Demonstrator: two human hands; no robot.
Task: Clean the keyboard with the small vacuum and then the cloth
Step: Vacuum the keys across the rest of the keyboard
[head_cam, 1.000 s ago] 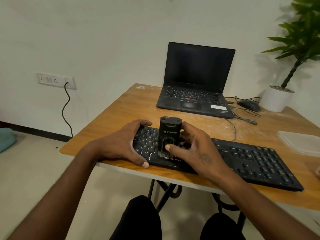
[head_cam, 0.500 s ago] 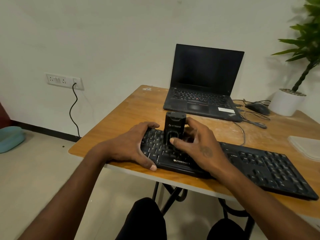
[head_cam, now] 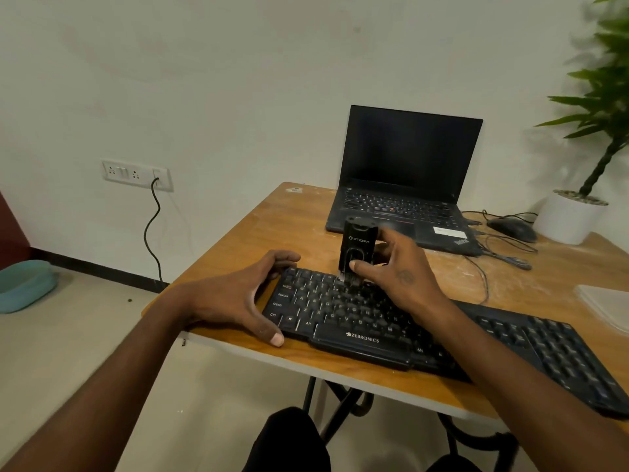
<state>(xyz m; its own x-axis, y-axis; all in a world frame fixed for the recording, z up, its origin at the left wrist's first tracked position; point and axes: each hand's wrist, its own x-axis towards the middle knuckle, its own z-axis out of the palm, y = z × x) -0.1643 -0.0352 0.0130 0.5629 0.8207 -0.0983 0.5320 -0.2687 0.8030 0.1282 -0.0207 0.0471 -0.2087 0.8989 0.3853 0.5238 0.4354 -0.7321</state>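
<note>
A wooden table (head_cam: pixel 238 240) fills the frame, seen from above by a seated person. At about one o'clock an open laptop (head_cam: pixel 405 185) is set back against the wall with its screen dark, and a white plant pot (head_cam: pixel 568 216) is placed at two o'clock with a mouse (head_cam: pixel 512 228) just beside it, all well apart from the work, apparently to leave the near edge free.

Along that near edge, from six toward four o'clock, the black keyboard (head_cam: pixel 374 345) is laid at a slant. Its left end is gripped by the left hand (head_cam: pixel 238 298), fingers curled over the far edge and thumb pressed to the near edge, seemingly so the board is kept from sliding.

At the centre, the small vacuum (head_cam: pixel 357 248) is held upright by the right hand (head_cam: pixel 398 277), thumb on its front face and fingers wrapped behind. Its brush tip is touching the upper key rows, so dust is likely being drawn from between the keys. A pale flat item at three o'clock cannot be identified; no cloth is clearly seen.
</note>
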